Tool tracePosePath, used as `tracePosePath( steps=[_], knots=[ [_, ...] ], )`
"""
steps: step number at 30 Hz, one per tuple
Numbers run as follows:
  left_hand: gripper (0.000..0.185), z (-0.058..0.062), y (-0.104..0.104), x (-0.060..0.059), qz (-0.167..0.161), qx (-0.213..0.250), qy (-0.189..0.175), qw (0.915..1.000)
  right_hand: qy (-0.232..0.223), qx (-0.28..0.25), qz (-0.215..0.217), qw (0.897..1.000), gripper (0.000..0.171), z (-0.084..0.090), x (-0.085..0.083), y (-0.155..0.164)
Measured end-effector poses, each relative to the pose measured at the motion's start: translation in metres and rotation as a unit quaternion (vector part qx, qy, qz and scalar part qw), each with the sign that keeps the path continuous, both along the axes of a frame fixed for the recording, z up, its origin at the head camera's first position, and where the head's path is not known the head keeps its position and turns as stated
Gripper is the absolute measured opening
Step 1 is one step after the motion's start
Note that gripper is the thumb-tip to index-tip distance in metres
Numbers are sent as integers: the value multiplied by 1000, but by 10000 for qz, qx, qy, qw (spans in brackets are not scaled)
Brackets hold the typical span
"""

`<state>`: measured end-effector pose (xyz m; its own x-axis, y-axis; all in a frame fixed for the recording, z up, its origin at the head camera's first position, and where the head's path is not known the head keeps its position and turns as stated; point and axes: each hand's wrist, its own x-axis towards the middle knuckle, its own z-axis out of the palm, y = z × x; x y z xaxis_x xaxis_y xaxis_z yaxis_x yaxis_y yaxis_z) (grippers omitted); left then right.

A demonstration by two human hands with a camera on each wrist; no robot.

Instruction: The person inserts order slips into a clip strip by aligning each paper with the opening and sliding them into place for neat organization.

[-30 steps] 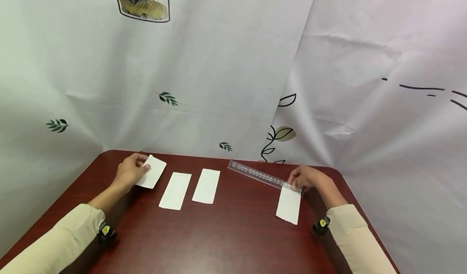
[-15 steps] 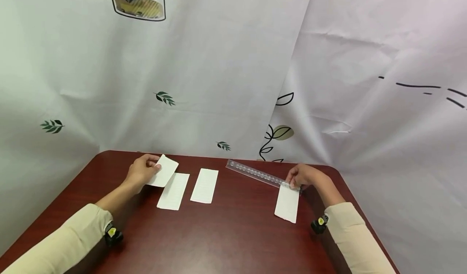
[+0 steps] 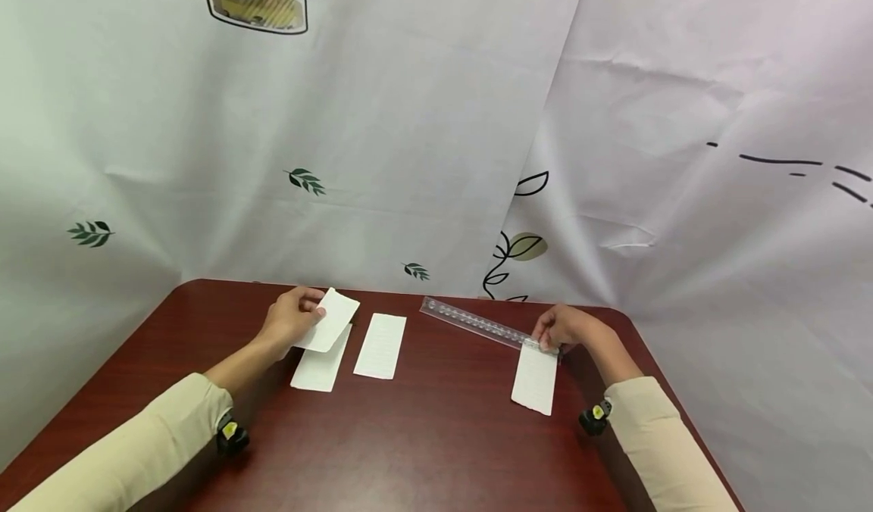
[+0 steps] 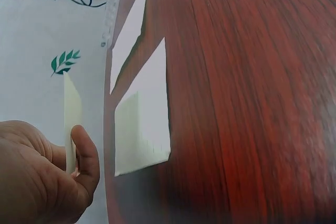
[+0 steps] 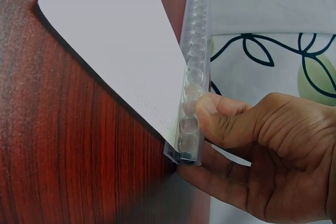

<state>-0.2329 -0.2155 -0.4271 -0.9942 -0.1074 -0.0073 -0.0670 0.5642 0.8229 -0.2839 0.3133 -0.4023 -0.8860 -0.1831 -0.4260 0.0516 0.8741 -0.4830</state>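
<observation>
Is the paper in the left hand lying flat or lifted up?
Lifted up: the left hand pinches the paper above another slip.

Setting: staged recording corner, not a lived-in room. Evidence: dark red wood-grain worktop (image 3: 423,436); white leaf-printed cloth backdrop (image 3: 409,118) draped behind, hiding all walls.

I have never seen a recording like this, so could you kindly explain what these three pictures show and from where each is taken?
No machine here: a person works with bare hands at a dark red table. The wide picture comes from a head camera; the two close ones from cameras on each wrist. The left hand pinches a paper slip above the table. Two slips lie flat beside it. The right hand grips the end of a clear plastic ruler, which lies over the top of another slip.
</observation>
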Motion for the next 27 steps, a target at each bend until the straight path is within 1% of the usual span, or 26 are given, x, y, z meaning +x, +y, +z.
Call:
tracePosePath(
  steps=[3, 11, 12, 15, 18, 19, 23, 27],
  knots=[
    [39, -1, 8, -2, -48, 8, 1, 10000, -18, 12, -18, 10000, 12, 0, 0, 0],
    [34, -4, 28, -7, -304, 77, 80, 9995, -23, 15, -42, 10000, 11, 1, 0, 0],
    [33, -9, 28, -10, -360, 115, 176, 9991, -29, 10, -36, 10000, 11, 1, 0, 0],
    [33, -9, 34, -11, -435, 146, 212, 9987, -11, -27, -71, 10000, 11, 1, 0, 1],
    [34, -8, 37, -13, -385, 141, 189, 9990, 48, -69, -42, 10000, 11, 1, -1, 2],
    [35, -4, 40, -10, -348, 103, 72, 9993, 55, -76, -46, 9999, 11, 0, -1, 1],
    [37, -3, 41, -10, -263, 90, -36, 9996, 7, -86, -50, 9999, 12, -1, 0, 1],
    [37, -3, 41, -10, -244, 173, -17, 9996, -10, -22, -69, 10000, 13, -1, 0, 1]
  ],
)
